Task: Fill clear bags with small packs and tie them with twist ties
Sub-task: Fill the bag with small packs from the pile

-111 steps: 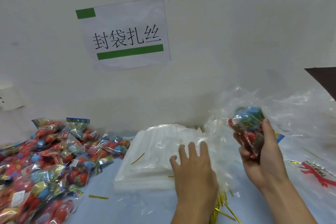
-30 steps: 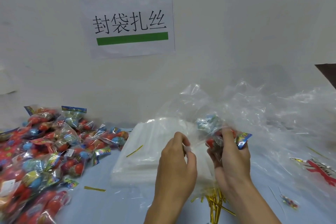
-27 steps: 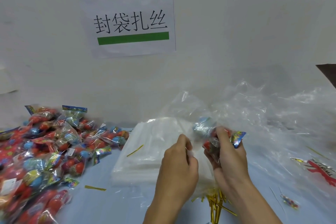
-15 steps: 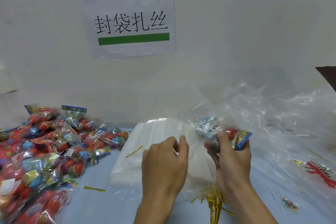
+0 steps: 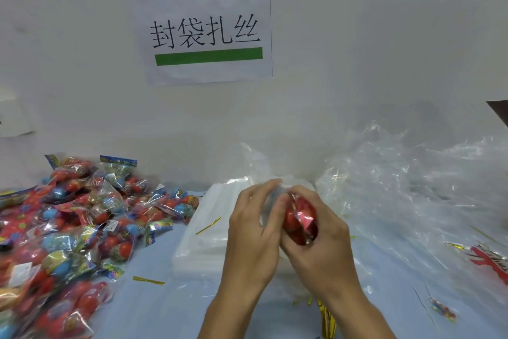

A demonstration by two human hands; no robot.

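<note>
Glossy, crinkled clear plastic film (image 5: 398,190) was seen heaped at the right. The small packs (image 5: 68,226) were wrapped in shiny printed plastic. The twist ties (image 5: 148,280) looked metallic gold, the stacked bags (image 5: 209,231) smooth and translucent, the paper sign (image 5: 203,25) matt.

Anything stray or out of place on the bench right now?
Minor clutter only. Two gold twist ties lie loose, away from the bundle near the wrists: one on the stack of flat bags, one on the table beside the pile of packs. A small colourful scrap lies alone at right. Nothing looks damaged.
</note>
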